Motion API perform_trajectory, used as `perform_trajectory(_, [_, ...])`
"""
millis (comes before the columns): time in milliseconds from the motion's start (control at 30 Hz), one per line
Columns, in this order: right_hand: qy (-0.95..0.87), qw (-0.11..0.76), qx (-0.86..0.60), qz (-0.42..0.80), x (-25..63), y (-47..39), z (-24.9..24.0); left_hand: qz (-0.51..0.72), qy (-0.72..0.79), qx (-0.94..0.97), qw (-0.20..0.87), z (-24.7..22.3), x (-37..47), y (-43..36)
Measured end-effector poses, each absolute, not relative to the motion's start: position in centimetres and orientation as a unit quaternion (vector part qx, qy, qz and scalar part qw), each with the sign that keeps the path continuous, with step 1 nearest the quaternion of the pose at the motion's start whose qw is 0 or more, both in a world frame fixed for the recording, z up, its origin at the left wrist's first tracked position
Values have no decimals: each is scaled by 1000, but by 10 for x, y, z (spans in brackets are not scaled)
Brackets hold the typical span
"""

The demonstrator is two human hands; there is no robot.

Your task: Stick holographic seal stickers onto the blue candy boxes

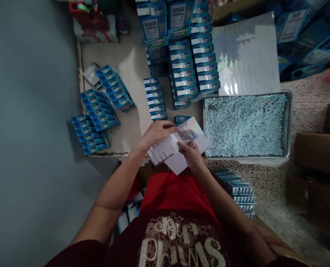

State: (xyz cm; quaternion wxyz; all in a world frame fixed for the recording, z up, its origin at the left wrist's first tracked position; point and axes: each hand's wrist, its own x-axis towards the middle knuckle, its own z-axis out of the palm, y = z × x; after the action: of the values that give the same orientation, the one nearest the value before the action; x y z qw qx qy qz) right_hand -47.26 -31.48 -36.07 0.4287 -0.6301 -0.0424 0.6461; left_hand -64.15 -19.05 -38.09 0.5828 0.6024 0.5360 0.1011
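Note:
My right hand (pixel 192 154) pinches a white sheet with rows of strips (pixel 163 150), which look like labels, at its right edge. A glossy pale sheet (pixel 199 139) lies under and beside it, also against that hand. Just above the strips is my left hand (pixel 160 131), its fingertips drawn together near the glossy sheet's left edge. Whatever those fingertips hold is too small to make out. Directly beyond the left hand stands a row of small blue boxes (pixel 155 98) with white strips on their faces. One more blue box (pixel 182 119) lies behind the sheets.
Blue box groups (pixel 98 107) stand at the table's left, with taller stacks (pixel 181 66) at the back. On the right, a metal tray (pixel 289 126) holds pale blue pellets, beside a large shiny sheet (pixel 245 55). Cardboard boxes (pixel 317 155) and wrapped stacks (pixel 241 193) are at the lower right.

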Motion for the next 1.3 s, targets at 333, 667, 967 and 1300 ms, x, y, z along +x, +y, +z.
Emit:
perform_trajectory(333, [-621, 215, -702, 273, -446, -299, -326, 67, 562, 625, 538, -371, -624, -203])
perform_trajectory(667, [-792, 65, -585, 161, -446, -305, -393, 14, 523, 546, 654, -385, -630, -208])
perform_trajectory(967, [-792, 99, -578, 168, -445, -341, -381, -26, 521, 559, 645, -386, -648, -213])
perform_trajectory(1300, [-810, 127, -558, 130, -458, -328, -368, -7, 522, 669, 529, -364, -661, -217])
